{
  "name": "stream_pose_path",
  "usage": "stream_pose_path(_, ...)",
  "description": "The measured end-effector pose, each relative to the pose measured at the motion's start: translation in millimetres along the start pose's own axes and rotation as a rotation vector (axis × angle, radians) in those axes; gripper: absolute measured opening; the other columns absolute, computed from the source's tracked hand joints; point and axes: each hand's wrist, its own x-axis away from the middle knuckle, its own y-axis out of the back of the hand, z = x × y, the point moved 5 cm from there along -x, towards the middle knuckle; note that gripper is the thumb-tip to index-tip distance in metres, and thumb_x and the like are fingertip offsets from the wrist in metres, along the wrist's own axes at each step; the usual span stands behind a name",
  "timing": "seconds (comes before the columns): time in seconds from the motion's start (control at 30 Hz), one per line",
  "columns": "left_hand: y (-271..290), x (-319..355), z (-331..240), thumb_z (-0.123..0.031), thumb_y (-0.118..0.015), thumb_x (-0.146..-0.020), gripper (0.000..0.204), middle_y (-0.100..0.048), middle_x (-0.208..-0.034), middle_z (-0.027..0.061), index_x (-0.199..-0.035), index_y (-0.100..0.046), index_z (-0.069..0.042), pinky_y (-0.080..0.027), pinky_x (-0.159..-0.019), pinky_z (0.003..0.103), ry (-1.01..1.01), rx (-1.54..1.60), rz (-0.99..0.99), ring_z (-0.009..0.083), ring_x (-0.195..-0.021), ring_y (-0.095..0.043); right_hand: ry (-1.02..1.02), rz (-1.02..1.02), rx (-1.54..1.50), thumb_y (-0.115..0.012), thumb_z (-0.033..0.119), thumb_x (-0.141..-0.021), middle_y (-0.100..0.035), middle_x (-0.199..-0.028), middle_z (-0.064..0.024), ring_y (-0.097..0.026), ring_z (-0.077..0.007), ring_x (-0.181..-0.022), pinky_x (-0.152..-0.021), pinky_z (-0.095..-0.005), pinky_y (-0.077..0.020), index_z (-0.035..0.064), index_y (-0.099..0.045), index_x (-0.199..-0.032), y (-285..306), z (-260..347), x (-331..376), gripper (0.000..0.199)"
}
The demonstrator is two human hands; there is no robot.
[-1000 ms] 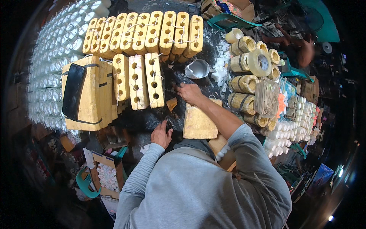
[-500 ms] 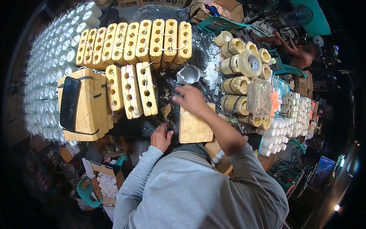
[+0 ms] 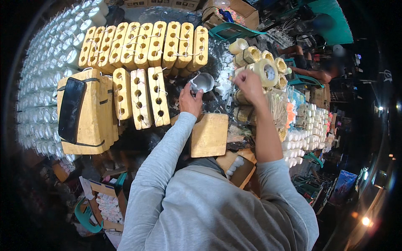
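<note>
My left hand (image 3: 190,101) reaches the small round metal cup (image 3: 203,83), its thumb and fingers around the near side. The cup has a pale rim and a whitish inside. My right hand (image 3: 250,85) is raised over yellowish hollow cylinders (image 3: 248,56), just left of a roll of clear tape (image 3: 268,72). Its fingers are curled together, and what they hold, if anything, does not show. In front of my body stands a yellow block mould (image 3: 209,136). Farther left are similar moulds (image 3: 159,97) with a row of holes and white strings.
A black phone (image 3: 72,109) leans on a strapped yellow block (image 3: 94,125) at left. Many white strung cylinders (image 3: 46,104) fill the far left. At right are a clear box of thin sticks (image 3: 277,109) and white cylinders (image 3: 293,152). Another person (image 3: 312,73) sits at the back right.
My left hand has moved from the table's near edge forward to the metal cup. My right hand has gone right, from beside the cup to above the hollow cylinders.
</note>
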Motion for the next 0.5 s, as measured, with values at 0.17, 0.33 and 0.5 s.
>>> stream_pose_path(0.17, -3.0, -12.3, 2.9, -0.029, -0.076, -0.091, 0.061, -0.066, -0.111, 0.0234, -0.142, -0.058, 0.000, -0.052, -0.094, 0.048, 0.010, -0.110, -0.029, 0.0398, -0.104, -0.066, -0.398, 0.150, 0.312, -0.073, 0.006, -0.083, -0.072, -0.108, -0.0316, -0.071, -0.0472, -0.105, -0.089, -0.0526, -0.0576, -0.0103, -0.064, -0.115, -100.9, -63.1, 45.2, 0.037)
stream_pose_path(0.33, -3.8, -7.0, 9.9, -0.029, -0.078, -0.090, 0.062, -0.066, -0.111, 0.0209, -0.142, -0.058, -0.001, -0.054, -0.088, 0.047, 0.016, -0.112, 0.042, 0.0375, -0.097, -0.067, -0.623, 0.108, 0.302, -0.077, 0.014, -0.084, -0.075, -0.111, -0.0286, -0.072, -0.0457, -0.107, -0.093, -0.0516, -0.0589, -0.0073, -0.067, -0.115, -130.6, -91.1, 42.0, 0.039)
stream_pose_path(0.5, 5.3, 22.6, 10.7, -0.025, -0.077, -0.091, 0.063, -0.063, -0.106, 0.0189, -0.145, -0.054, 0.000, -0.054, -0.084, 0.045, -0.120, -0.137, 0.116, 0.0328, -0.089, -0.065, -0.547, 0.107, 0.345, -0.074, 0.026, -0.086, -0.075, -0.109, -0.0258, -0.074, -0.0426, -0.101, -0.087, -0.0511, -0.0592, -0.0025, -0.068, -0.114, -81.5, -35.1, 58.5, 0.040)
